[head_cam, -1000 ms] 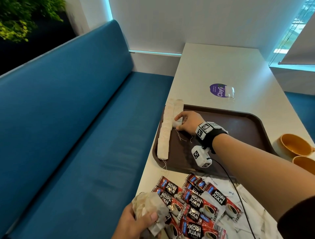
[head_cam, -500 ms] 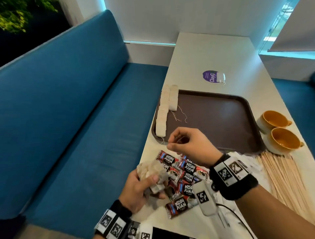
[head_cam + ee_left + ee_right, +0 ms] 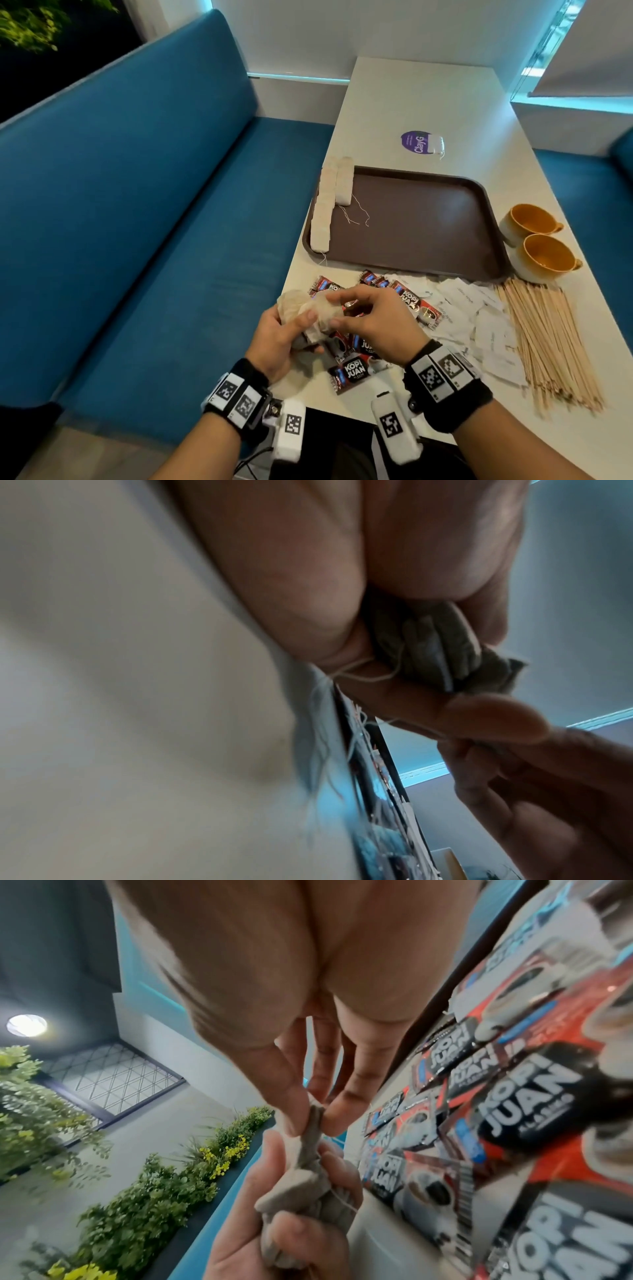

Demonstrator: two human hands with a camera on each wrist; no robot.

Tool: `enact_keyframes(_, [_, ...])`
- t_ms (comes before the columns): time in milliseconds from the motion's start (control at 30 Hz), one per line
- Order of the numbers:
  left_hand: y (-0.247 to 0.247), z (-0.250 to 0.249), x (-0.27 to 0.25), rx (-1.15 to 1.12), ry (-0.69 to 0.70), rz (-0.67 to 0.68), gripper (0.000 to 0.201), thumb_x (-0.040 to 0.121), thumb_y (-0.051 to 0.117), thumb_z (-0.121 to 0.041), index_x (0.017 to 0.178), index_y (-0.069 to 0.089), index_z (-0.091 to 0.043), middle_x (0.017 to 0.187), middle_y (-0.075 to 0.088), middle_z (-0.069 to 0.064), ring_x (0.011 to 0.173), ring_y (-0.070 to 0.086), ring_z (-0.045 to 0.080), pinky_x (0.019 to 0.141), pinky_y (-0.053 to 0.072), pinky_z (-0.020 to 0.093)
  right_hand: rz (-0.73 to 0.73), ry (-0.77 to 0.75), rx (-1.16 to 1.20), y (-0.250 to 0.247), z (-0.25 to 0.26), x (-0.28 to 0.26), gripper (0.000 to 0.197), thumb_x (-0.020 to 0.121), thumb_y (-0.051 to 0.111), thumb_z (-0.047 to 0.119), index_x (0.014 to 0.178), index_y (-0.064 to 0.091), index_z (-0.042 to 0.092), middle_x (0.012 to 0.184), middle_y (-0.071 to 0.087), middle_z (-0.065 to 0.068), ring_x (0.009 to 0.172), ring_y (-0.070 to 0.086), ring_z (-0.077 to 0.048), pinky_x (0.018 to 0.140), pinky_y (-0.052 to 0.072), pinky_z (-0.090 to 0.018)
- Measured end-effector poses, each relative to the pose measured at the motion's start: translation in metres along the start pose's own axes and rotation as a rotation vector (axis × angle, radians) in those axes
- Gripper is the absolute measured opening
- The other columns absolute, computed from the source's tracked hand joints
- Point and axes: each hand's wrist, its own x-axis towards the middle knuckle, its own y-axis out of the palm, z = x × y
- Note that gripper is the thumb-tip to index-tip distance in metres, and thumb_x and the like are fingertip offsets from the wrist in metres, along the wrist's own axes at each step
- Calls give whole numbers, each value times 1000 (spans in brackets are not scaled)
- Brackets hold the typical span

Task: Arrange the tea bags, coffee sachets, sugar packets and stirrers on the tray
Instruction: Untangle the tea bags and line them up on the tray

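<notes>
My left hand (image 3: 291,329) grips a bunch of tea bags (image 3: 296,306) (image 3: 441,653) (image 3: 304,1183) at the table's near left edge. My right hand (image 3: 346,310) pinches the top tea bag (image 3: 325,310) of that bunch between thumb and fingers (image 3: 301,1112). The brown tray (image 3: 424,226) lies beyond, with two rows of tea bags (image 3: 330,202) along its left side. Red coffee sachets (image 3: 352,371) (image 3: 507,1110) lie under and around my hands. White sugar packets (image 3: 479,315) and wooden stirrers (image 3: 548,339) lie to the right.
Two orange cups (image 3: 541,246) stand right of the tray. A purple sticker (image 3: 416,143) with one tea bag (image 3: 435,145) on it sits behind the tray. A blue bench seat (image 3: 154,240) runs along the table's left edge.
My right hand has left the tray's tea bag rows and come back to the bunch in my left hand, where it now pinches one tea bag.
</notes>
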Motion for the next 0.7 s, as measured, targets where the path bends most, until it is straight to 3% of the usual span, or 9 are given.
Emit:
enact_keyframes(100, [-2,2,2,-37,13,24,73,57,97,-24,115,63,4,96,71,22,77,70,29,57,59,38,-56,25,43,-6,-4,5,42,72,90,4,109,79,21,86,77,6,74,63,-14,80,60,-35])
enact_keyframes(200, [-6,6,6,-20,9,25,71,63,89,-14,121,54,9,97,69,22,78,69,32,67,61,42,-103,21,37,-17,2,16,42,70,92,10,107,79,24,88,76,0,72,64,-9,79,61,-32])
enact_keyframes(300, [-7,8,8,-27,31,23,57,65,87,-13,112,60,5,90,66,25,69,68,34,64,61,43,-159,-11,90,-37,16,43,44,70,91,4,110,77,14,95,79,-5,77,72,-14,77,63,-28])
enact_keyframes(400, [-8,10,8,-9,52,39,40,69,85,-11,103,68,-2,89,67,27,72,69,35,68,62,45,-247,-42,19,-65,26,88,38,75,88,5,108,79,19,98,78,-1,78,73,-13,79,61,-26])
enact_keyframes(500, [-10,10,7,38,49,32,41,69,87,-15,103,68,-3,93,68,28,77,70,37,71,62,49,-297,-18,-57,-87,30,142,35,76,83,0,104,79,20,94,77,2,65,68,-8,74,60,-26])
enact_keyframes(600, [-10,9,8,61,36,34,44,71,87,-17,106,66,-2,95,68,28,79,69,39,73,61,49,-268,54,-128,-95,28,188,35,74,82,-5,94,79,24,91,78,-1,78,75,-21,76,64,-35])
enact_keyframes(700, [-11,7,8,49,-3,39,50,72,87,-15,111,61,1,97,67,31,77,69,41,63,61,46,-217,66,-207,-89,21,219,37,72,84,-2,100,80,21,93,78,-6,74,73,-20,77,64,-33])
